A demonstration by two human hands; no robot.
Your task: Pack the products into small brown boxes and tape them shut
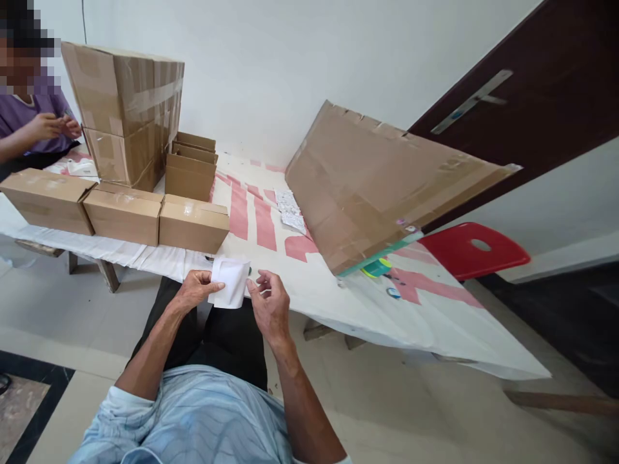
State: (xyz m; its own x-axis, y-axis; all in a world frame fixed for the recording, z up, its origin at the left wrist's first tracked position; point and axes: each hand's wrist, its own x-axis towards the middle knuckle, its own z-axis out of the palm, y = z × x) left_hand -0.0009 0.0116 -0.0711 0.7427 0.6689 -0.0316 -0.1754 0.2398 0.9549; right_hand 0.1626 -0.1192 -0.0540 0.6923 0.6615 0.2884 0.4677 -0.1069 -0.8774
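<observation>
My left hand point(196, 288) is closed on a small white pouch point(230, 283), thumb lying across its front and fingers behind. The pouch is held upright over my lap at the table's near edge. Close by its right edge is my right hand point(269, 301), with fingers curled in and the thumb tip near the pouch. A tiny dark spot shows by that thumb; what it is, and whether the fingers pinch it, is too small to make out.
Three closed cartons point(193, 222) line the table's left front. Taller taped boxes point(140, 116) and open cartons point(191, 175) stand behind. A large cardboard sheet point(387, 180) leans at right, near a tape roll point(376, 267) and red chair point(476, 251). Another person point(36, 122) sits far left.
</observation>
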